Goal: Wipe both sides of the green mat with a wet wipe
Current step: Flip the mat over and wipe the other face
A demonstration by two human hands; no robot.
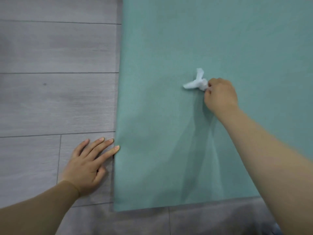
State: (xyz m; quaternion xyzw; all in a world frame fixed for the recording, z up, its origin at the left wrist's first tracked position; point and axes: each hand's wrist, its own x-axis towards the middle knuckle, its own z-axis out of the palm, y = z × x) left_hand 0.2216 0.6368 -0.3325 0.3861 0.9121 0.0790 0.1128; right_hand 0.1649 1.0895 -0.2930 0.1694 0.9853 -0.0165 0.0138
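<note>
The green mat (169,48) lies flat on the floor and fills the right and middle of the view; its left edge and near edge show. My right hand (220,94) rests on the mat near its middle, fingers closed on a crumpled white wet wipe (194,83) that touches the mat surface. My left hand (88,163) lies flat on the floor beside the mat's left edge, fingers spread, with the index fingertip touching that edge. The mat's far end and right side run out of view.
Grey wood-look floor planks (50,90) cover the left side and continue below the mat's near edge. A darker shadowed patch of floor (203,221) lies at the bottom.
</note>
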